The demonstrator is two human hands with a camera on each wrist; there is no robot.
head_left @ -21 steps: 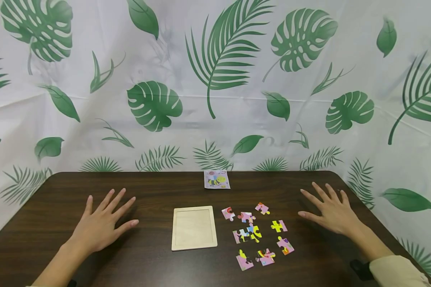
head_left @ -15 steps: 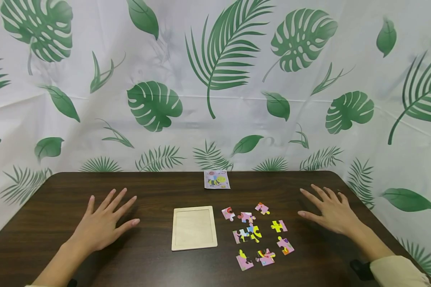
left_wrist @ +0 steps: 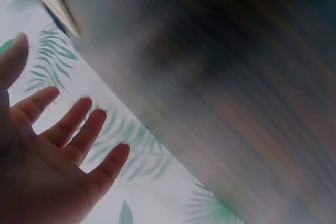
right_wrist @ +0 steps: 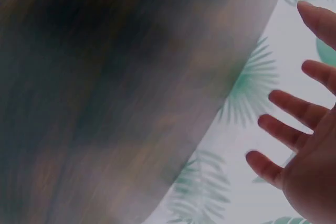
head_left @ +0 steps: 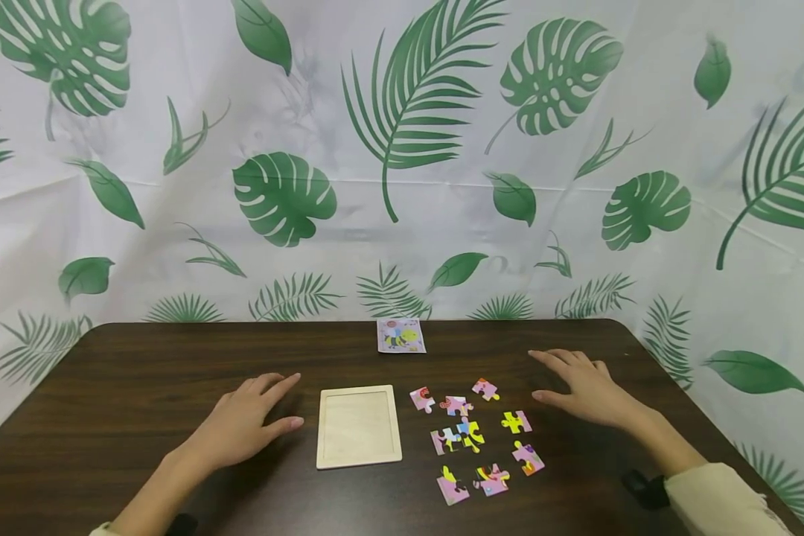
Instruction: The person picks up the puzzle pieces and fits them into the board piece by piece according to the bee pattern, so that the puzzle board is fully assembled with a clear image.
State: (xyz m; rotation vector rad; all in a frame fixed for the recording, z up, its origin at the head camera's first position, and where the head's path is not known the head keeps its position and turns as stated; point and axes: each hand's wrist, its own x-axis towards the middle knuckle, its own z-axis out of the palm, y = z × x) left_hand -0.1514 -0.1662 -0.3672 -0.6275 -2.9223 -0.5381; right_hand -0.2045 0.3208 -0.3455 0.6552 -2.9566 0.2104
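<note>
The person's left hand [head_left: 241,423] is over the left side of the dark brown wood-grain tabletop [head_left: 141,387], just beside a square, pale wooden tray [head_left: 359,428] with a raised rim. Its grip is loose, thumb apart from the fingers; the left wrist view shows the fingertips separated. The right hand [head_left: 586,388] is near the jigsaw pieces, its grip also slack, thumb and fingers apart in both views.

Nine flat, multicoloured jigsaw pieces lie scattered between the tray and the right hand. Nearest that hand are a yellow-and-pink piece [head_left: 516,422] and a pink-and-orange piece [head_left: 485,388]. In the middle, a blue-and-yellow piece [head_left: 470,434] lies close against a pink, white and yellow piece [head_left: 446,441]; whether they touch is hard to tell. A pink piece with a yellow tip [head_left: 452,488] lies closest to the wearer.

A small square printed card [head_left: 400,337] with a bee lies at the far edge, before a white cloth backdrop [head_left: 435,223] with green leaves. A cream sleeve [head_left: 717,499] covers the right forearm.
</note>
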